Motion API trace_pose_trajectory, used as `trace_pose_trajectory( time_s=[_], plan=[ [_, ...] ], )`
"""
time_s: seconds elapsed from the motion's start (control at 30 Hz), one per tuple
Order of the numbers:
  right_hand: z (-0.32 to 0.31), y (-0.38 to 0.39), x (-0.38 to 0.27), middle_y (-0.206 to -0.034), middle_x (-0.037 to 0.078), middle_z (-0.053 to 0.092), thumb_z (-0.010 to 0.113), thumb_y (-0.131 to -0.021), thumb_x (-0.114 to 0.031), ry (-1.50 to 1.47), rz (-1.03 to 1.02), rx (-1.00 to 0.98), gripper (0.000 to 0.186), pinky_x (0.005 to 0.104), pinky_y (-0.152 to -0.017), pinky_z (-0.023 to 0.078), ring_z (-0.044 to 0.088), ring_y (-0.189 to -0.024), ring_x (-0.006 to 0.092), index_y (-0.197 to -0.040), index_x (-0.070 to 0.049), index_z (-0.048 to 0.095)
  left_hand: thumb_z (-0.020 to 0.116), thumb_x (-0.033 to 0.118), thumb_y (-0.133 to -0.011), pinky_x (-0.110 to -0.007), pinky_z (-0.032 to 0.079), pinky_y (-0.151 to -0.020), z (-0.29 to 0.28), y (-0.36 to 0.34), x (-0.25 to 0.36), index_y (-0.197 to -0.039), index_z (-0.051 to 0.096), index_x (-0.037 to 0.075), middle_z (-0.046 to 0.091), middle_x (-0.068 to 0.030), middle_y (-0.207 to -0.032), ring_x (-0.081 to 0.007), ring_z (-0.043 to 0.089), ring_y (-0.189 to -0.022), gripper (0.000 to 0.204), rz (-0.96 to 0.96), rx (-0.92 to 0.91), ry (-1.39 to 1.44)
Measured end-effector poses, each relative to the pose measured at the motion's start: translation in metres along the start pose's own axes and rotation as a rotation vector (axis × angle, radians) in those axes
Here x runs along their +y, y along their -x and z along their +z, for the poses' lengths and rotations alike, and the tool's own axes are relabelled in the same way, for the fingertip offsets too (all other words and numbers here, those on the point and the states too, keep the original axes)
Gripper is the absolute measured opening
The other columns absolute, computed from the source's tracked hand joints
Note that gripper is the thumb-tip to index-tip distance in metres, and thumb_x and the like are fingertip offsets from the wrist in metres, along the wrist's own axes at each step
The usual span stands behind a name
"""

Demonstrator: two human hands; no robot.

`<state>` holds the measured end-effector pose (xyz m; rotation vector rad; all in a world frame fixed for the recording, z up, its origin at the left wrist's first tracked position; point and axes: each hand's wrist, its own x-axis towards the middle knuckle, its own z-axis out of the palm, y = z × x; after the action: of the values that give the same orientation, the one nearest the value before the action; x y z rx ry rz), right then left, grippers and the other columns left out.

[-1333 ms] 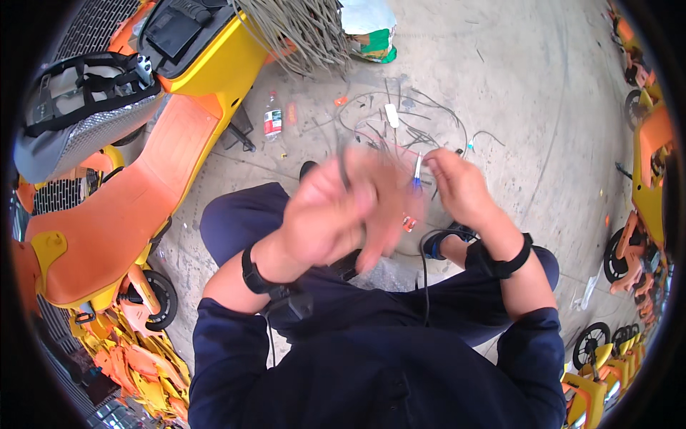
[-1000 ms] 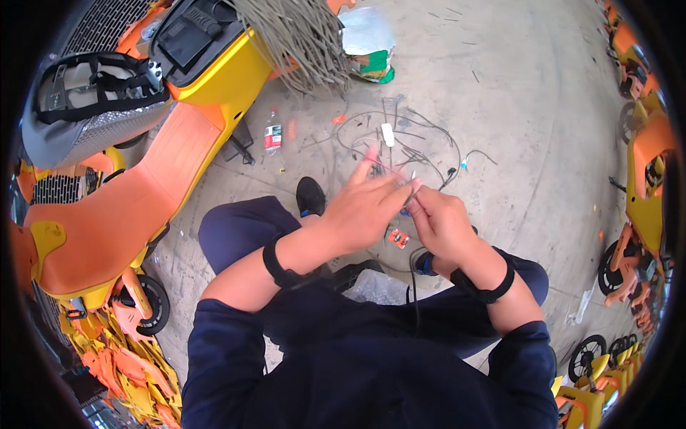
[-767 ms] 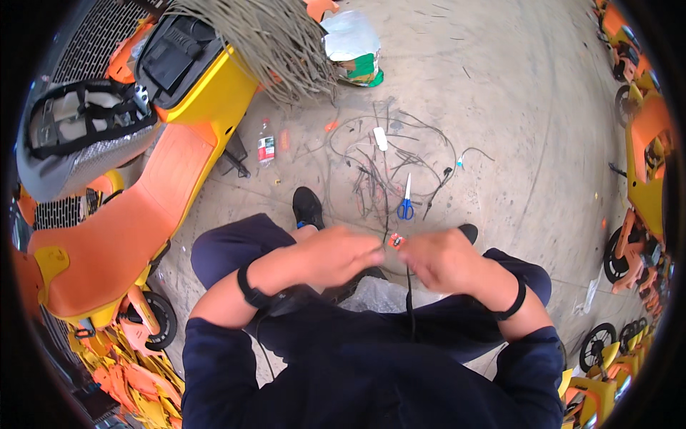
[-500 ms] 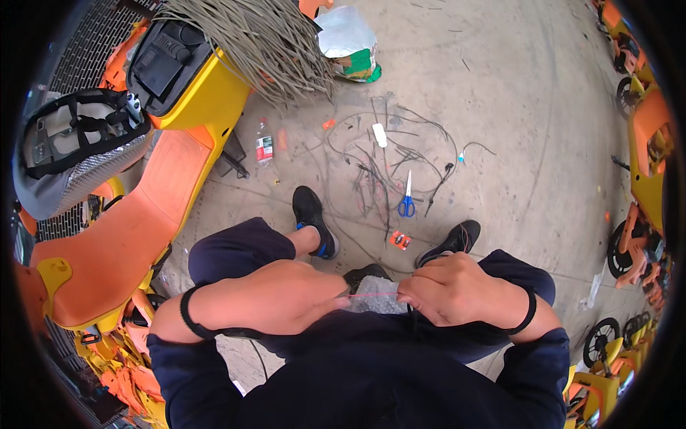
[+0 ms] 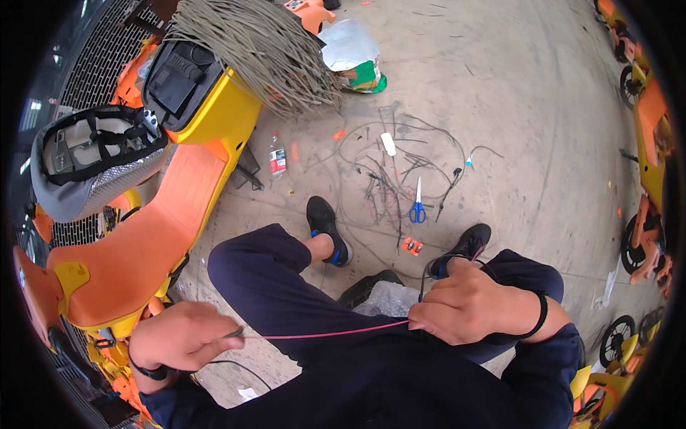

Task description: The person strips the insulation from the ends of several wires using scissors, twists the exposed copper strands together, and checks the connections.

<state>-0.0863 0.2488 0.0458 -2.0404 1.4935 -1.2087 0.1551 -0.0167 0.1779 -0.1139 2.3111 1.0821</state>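
Two hands now stand well apart across the lap, whereas 0.5 s ago they sat close together over the thighs. Left hand (image 5: 187, 336) has swung out past the left knee, fingers pinched shut on the end of a thin pink wire (image 5: 329, 333). Right hand (image 5: 466, 305) is clenched over the right thigh, gripping the other end of that wire together with a dark cable loop (image 5: 444, 262) that arches up from the fist. Pink wire runs taut and nearly level between the two hands, lying over the dark blue trousers; earlier no such stretched span was visible.

View has tipped slightly: both black shoes and the floor ahead sit a little lower in the picture than before. Floor items unchanged in layout: blue-handled scissors (image 5: 417, 203) lie among a tangle of black wires (image 5: 389, 171), a small orange piece (image 5: 411, 247) just short of the scissors, a plastic bottle (image 5: 278, 154) beside the yellow-orange scooter (image 5: 179, 207). A crumpled clear bag (image 5: 389, 298) lies between the knees, below the right shoe (image 5: 464, 247). Black wristbands on both wrists.
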Motion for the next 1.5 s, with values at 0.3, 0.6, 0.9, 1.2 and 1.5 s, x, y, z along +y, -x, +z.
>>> trace_pose_trajectory(
  time_s=[0.3, 0.6, 0.9, 1.2, 1.5],
  plan=[
    [-0.006, 0.006, 0.003, -0.059, 0.003, 0.052, 0.069, -0.079, -0.012, 0.022, -0.024, 0.039, 0.011, 0.0307, -0.04, 0.042, 0.055, -0.049, 0.0174, -0.082, -0.004, 0.062, 0.054, 0.024, -0.095, -0.033, 0.044, -0.056, -0.03, 0.058, -0.006, -0.081, 0.063, 0.001, 0.058, -0.0114, -0.066, -0.0264, 0.058, -0.06, 0.029, -0.298, 0.001, 0.183],
    [0.001, 0.015, 0.084, -0.064, 0.012, 0.058, 0.06, -0.083, -0.011, 0.275, 0.414, 0.142, 0.005, 0.0406, -0.048, 0.046, 0.058, -0.057, 0.0331, -0.082, -0.006, 0.058, 0.049, 0.026, -0.095, -0.031, 0.033, -0.043, 0.039, -0.075, -0.032, -0.084, 0.057, -0.003, 0.041, 0.0013, -0.043, -0.0144, 0.039, -0.034, 0.032, 0.614, 0.343, 1.393],
    [0.048, 0.003, 0.062, -0.059, 0.013, 0.056, 0.058, -0.086, -0.015, 0.132, 0.329, -0.004, 0.01, 0.0422, -0.049, 0.045, 0.057, -0.055, 0.0347, -0.081, -0.007, 0.057, 0.045, 0.013, -0.097, -0.041, 0.04, -0.1, 0.047, -0.226, -0.043, -0.11, 0.055, 0.004, 0.066, -0.0106, -0.104, -0.0204, 0.062, -0.1, 0.019, 0.557, 1.159, -0.482],
    [-0.001, 0.006, 0.054, -0.066, 0.011, 0.055, 0.061, -0.084, -0.01, 0.099, 0.311, 0.167, 0.008, 0.0376, -0.05, 0.044, 0.056, -0.058, 0.0315, -0.078, -0.005, 0.059, 0.05, 0.024, -0.097, -0.027, 0.045, -0.068, 0.059, -0.174, -0.038, -0.086, 0.064, 0.002, 0.061, -0.0039, -0.074, -0.0109, 0.056, -0.071, 0.028, 0.044, -0.048, 0.419],
    [0.003, 0.003, 0.018, -0.06, 0.007, 0.056, 0.07, -0.077, -0.009, 0.016, 0.118, 0.077, 0.009, 0.0331, -0.043, 0.042, 0.055, -0.049, 0.0232, -0.081, -0.005, 0.064, 0.052, 0.024, -0.097, -0.026, 0.041, -0.058, 0.018, -0.1, -0.017, -0.082, 0.062, 0.003, 0.051, -0.0024, -0.066, -0.0101, 0.048, -0.061, 0.027, -0.045, -0.178, 0.354]
  ],
)
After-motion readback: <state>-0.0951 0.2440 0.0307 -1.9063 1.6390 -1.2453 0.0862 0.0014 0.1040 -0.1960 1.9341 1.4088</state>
